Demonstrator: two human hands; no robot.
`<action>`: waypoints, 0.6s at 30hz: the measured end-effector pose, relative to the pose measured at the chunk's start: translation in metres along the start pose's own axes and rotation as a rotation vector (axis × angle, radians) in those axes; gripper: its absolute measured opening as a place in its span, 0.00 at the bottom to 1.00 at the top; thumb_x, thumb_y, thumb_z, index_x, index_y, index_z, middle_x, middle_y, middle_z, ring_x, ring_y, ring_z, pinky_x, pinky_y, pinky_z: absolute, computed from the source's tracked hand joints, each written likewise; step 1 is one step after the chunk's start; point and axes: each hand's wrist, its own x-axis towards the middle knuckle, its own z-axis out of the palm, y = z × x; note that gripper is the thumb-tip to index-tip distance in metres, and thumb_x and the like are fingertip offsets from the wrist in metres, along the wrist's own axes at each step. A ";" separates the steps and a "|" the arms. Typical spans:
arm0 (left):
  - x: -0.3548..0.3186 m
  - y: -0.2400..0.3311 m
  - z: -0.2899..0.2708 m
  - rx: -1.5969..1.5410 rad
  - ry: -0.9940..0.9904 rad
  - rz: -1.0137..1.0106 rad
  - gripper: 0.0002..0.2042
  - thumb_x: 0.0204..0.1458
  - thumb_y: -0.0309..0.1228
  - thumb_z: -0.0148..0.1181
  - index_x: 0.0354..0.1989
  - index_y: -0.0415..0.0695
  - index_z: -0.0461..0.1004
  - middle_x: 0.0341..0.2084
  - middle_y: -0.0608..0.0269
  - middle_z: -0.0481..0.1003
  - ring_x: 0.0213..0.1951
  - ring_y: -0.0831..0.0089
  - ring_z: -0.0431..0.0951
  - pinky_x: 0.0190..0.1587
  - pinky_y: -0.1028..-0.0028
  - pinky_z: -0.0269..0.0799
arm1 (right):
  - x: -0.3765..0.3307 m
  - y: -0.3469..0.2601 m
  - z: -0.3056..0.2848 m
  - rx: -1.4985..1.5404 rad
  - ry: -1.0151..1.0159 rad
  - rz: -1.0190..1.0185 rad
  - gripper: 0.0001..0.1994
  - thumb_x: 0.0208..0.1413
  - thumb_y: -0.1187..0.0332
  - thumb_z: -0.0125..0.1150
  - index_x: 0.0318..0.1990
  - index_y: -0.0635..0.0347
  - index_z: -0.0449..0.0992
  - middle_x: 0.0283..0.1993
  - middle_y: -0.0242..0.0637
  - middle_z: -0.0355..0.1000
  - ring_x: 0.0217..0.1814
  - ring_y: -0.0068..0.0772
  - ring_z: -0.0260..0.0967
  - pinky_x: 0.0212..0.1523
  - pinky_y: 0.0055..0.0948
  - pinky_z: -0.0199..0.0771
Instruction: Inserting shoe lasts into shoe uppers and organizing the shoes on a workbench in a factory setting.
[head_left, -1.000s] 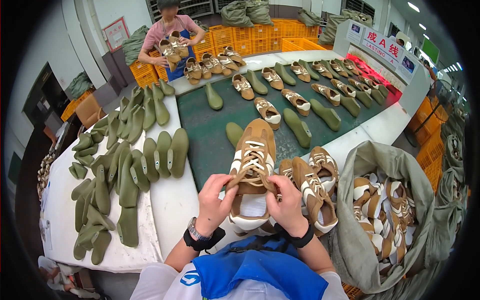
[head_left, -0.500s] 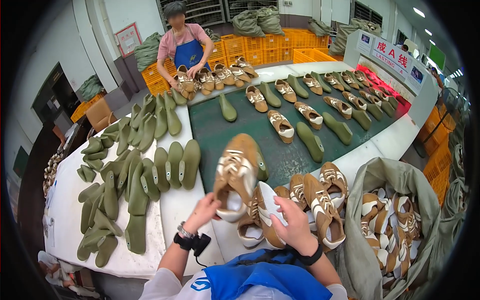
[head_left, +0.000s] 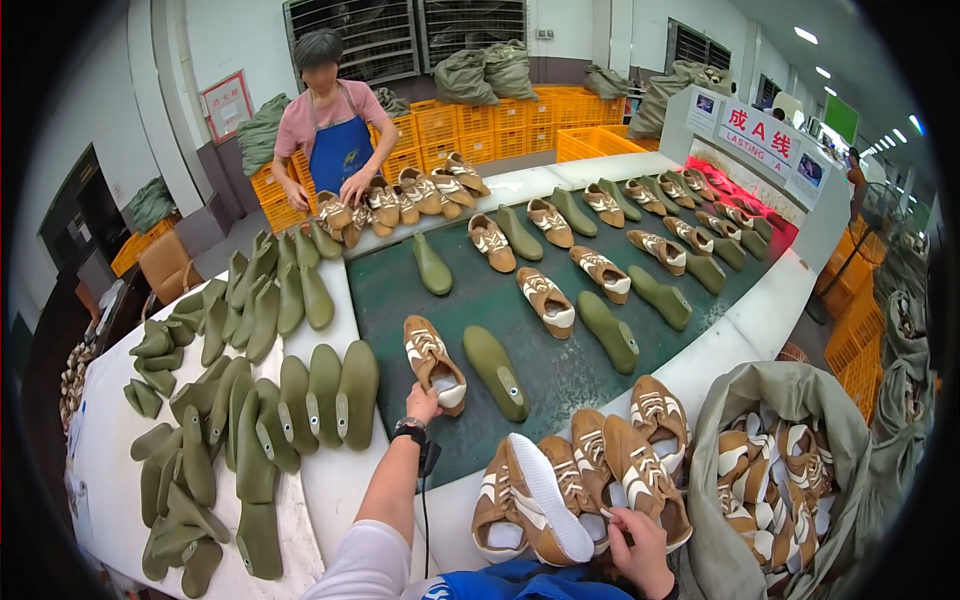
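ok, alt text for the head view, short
The person's left hand rests on the heel of a tan shoe on the green conveyor belt, beside a green shoe last, while the right hand touches a pile of tan shoes. Across the belt, a co-worker handles more shoes.

Right hand [head_left: 640, 545] partly behind shoes [head_left: 580, 485]

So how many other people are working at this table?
1: a person in a pink shirt and blue apron stands at the far end of the white table, both hands among tan lace-up shoes. Others may be hidden in the far background.
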 end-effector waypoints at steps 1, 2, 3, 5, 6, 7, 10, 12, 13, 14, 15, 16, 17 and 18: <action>-0.001 0.012 0.019 -0.039 0.001 0.053 0.25 0.50 0.33 0.51 0.57 0.38 0.58 0.34 0.43 0.75 0.29 0.56 0.79 0.34 0.64 0.75 | -0.003 0.007 0.001 -0.016 0.017 0.019 0.12 0.45 0.78 0.59 0.40 0.65 0.73 0.28 0.40 0.71 0.28 0.35 0.72 0.29 0.27 0.72; 0.012 -0.008 0.012 0.034 0.044 0.076 0.27 0.50 0.32 0.52 0.59 0.41 0.54 0.38 0.45 0.74 0.35 0.57 0.78 0.35 0.65 0.76 | -0.007 0.010 0.005 0.084 -0.075 0.165 0.11 0.42 0.75 0.63 0.35 0.63 0.71 0.40 0.45 0.66 0.40 0.41 0.67 0.39 0.31 0.68; 0.015 -0.008 0.017 0.112 0.051 0.109 0.30 0.49 0.31 0.54 0.62 0.44 0.51 0.43 0.48 0.72 0.42 0.59 0.76 0.35 0.66 0.77 | -0.009 0.011 0.005 0.167 -0.146 0.338 0.12 0.39 0.71 0.67 0.31 0.61 0.70 0.53 0.49 0.62 0.53 0.47 0.62 0.49 0.35 0.65; 0.002 -0.019 0.016 0.172 0.051 0.169 0.30 0.48 0.31 0.54 0.61 0.42 0.53 0.43 0.43 0.71 0.45 0.53 0.73 0.44 0.62 0.71 | -0.008 0.011 0.012 0.090 -0.077 0.163 0.11 0.42 0.75 0.63 0.35 0.63 0.71 0.40 0.44 0.66 0.40 0.41 0.67 0.39 0.31 0.69; -0.007 -0.020 0.015 0.233 0.052 0.228 0.29 0.47 0.32 0.54 0.60 0.41 0.55 0.43 0.37 0.71 0.49 0.46 0.69 0.52 0.59 0.64 | -0.006 0.010 0.013 0.012 -0.008 -0.012 0.12 0.45 0.78 0.58 0.40 0.64 0.73 0.27 0.40 0.71 0.28 0.35 0.72 0.29 0.27 0.72; -0.014 -0.025 0.010 0.263 0.035 0.269 0.27 0.46 0.32 0.55 0.57 0.40 0.60 0.44 0.41 0.71 0.48 0.48 0.70 0.52 0.61 0.65 | -0.005 0.008 0.012 0.017 -0.004 -0.007 0.12 0.45 0.78 0.58 0.40 0.64 0.73 0.27 0.40 0.71 0.28 0.35 0.72 0.29 0.27 0.72; -0.045 -0.025 -0.014 0.331 -0.177 0.312 0.22 0.46 0.32 0.56 0.51 0.40 0.67 0.43 0.46 0.73 0.48 0.53 0.72 0.51 0.63 0.67 | -0.005 0.013 0.005 -0.001 -0.025 -0.044 0.11 0.46 0.77 0.58 0.40 0.64 0.73 0.27 0.41 0.71 0.28 0.36 0.71 0.29 0.28 0.71; -0.064 -0.033 -0.030 0.281 -0.282 0.363 0.19 0.46 0.32 0.56 0.48 0.40 0.70 0.41 0.50 0.75 0.44 0.58 0.75 0.48 0.67 0.69 | -0.007 0.013 0.000 0.002 0.004 -0.036 0.11 0.46 0.76 0.58 0.39 0.62 0.73 0.29 0.41 0.72 0.29 0.38 0.71 0.30 0.30 0.71; -0.080 -0.025 -0.029 0.262 -0.339 0.377 0.18 0.47 0.32 0.56 0.48 0.40 0.70 0.39 0.51 0.75 0.42 0.61 0.76 0.46 0.69 0.71 | -0.007 0.015 -0.006 -0.009 0.030 -0.024 0.11 0.45 0.75 0.59 0.39 0.61 0.73 0.30 0.41 0.72 0.30 0.40 0.71 0.31 0.32 0.72; -0.105 -0.006 -0.032 0.213 -0.407 0.388 0.17 0.49 0.30 0.55 0.49 0.40 0.70 0.39 0.53 0.76 0.41 0.66 0.77 0.44 0.71 0.71 | -0.008 0.018 -0.012 -0.029 0.072 -0.031 0.11 0.46 0.75 0.58 0.39 0.60 0.74 0.31 0.40 0.72 0.31 0.40 0.71 0.31 0.32 0.72; -0.120 -0.010 -0.040 0.134 -0.442 0.402 0.16 0.51 0.28 0.53 0.49 0.39 0.69 0.39 0.54 0.76 0.41 0.69 0.76 0.45 0.73 0.71 | -0.008 0.018 -0.015 -0.043 0.091 -0.047 0.10 0.46 0.74 0.58 0.39 0.59 0.74 0.32 0.40 0.72 0.32 0.40 0.71 0.32 0.32 0.72; -0.150 0.009 -0.046 0.117 -0.457 0.416 0.16 0.53 0.28 0.52 0.50 0.37 0.68 0.40 0.54 0.75 0.43 0.69 0.75 0.46 0.73 0.70 | -0.009 0.020 -0.021 -0.055 0.121 -0.048 0.10 0.46 0.74 0.58 0.39 0.59 0.74 0.32 0.39 0.72 0.32 0.40 0.71 0.32 0.31 0.72; -0.178 0.022 -0.054 0.093 -0.476 0.389 0.16 0.53 0.27 0.52 0.50 0.36 0.67 0.41 0.54 0.75 0.44 0.69 0.75 0.47 0.73 0.69 | -0.010 0.026 -0.024 -0.069 0.153 -0.099 0.10 0.46 0.74 0.58 0.39 0.59 0.74 0.33 0.39 0.72 0.32 0.40 0.71 0.32 0.32 0.72; -0.203 0.035 -0.058 0.067 -0.511 0.383 0.16 0.53 0.25 0.51 0.51 0.35 0.66 0.41 0.54 0.74 0.44 0.70 0.74 0.47 0.74 0.69 | -0.013 0.031 -0.026 -0.099 0.198 -0.099 0.10 0.46 0.74 0.59 0.39 0.60 0.74 0.33 0.39 0.72 0.32 0.40 0.71 0.31 0.31 0.72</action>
